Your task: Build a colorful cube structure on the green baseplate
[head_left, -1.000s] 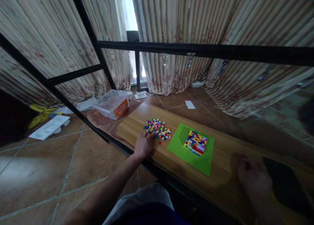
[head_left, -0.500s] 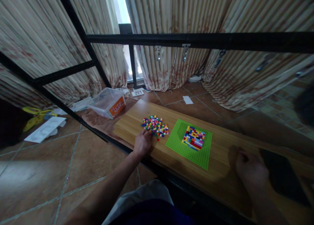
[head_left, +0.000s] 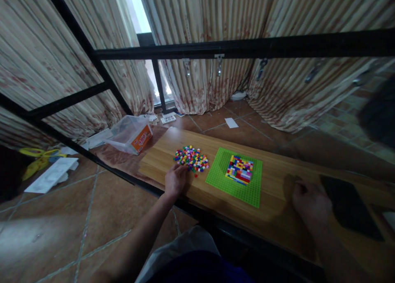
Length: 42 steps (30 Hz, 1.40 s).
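Note:
My left hand [head_left: 175, 179] rests on the wooden board at the near left edge of a heap of small coloured toy bricks [head_left: 191, 157]. Its fingers are bent together, and their tips touch the heap; whatever lies between them is too small to make out. To the right of the heap is a green baseplate [head_left: 216, 174], carrying a roughly square block of built-up multicoloured bricks [head_left: 240, 170]. Farther right, my right hand [head_left: 311, 202] lies on the board, curled into a loose fist in shade, with no object showing in it.
A dark flat panel [head_left: 352, 207] lies right of my right hand. Beyond the wooden board [head_left: 173, 139], a clear plastic bin [head_left: 126, 135] with an orange label stands on the floor. A black metal rail [head_left: 228, 47] crosses in front of the curtains. White trays [head_left: 52, 175] lie at left.
The whole view has shifted, so the board and bricks sit farther left. My left hand stays at the heap's near edge; my right hand stays curled on the board. The built bricks look unchanged.

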Available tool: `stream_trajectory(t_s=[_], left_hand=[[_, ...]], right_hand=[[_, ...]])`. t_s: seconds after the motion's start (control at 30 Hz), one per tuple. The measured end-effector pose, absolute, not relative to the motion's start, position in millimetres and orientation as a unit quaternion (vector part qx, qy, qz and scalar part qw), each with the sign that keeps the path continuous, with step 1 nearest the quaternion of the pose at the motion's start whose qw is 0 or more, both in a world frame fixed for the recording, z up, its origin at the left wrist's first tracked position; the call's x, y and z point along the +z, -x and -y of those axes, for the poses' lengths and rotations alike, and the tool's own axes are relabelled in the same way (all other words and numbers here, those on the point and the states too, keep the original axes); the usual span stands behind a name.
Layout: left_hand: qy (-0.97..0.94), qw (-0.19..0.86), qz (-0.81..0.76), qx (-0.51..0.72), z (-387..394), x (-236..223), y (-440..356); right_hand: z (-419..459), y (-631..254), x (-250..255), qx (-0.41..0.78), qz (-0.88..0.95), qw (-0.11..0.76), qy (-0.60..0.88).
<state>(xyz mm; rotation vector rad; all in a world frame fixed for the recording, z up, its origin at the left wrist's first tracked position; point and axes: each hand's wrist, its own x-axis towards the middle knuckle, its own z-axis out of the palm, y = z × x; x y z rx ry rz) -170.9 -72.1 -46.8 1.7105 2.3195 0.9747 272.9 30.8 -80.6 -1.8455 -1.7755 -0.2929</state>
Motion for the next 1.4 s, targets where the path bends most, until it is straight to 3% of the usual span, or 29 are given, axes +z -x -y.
stream_trajectory(t_s=[0.3, 0.6, 0.93, 1.4], left_hand=[[-0.597, 0.088, -0.654, 0.457, 67.6, -24.1, 144.1], [-0.684, 0.166, -0.538, 0.464, 53.9, -4.2, 70.0], [-0.764, 0.156, -0.563, 0.274, 17.0, 16.3, 41.1], [-0.841, 0.033, -0.539, 0.036, -1.1, 49.4, 25.1]], right_hand=[[-29.9, -264.5, -74.2, -0.093, 0.65, 0.295, 0.694], [-28.3, -258.1, -71.1, -0.084, 0.631, 0.294, 0.713], [-28.3, -255.1, -68.9, -0.081, 0.624, 0.3, 0.717], [-28.0, -254.4, -67.3, -0.06, 0.618, 0.295, 0.726]])
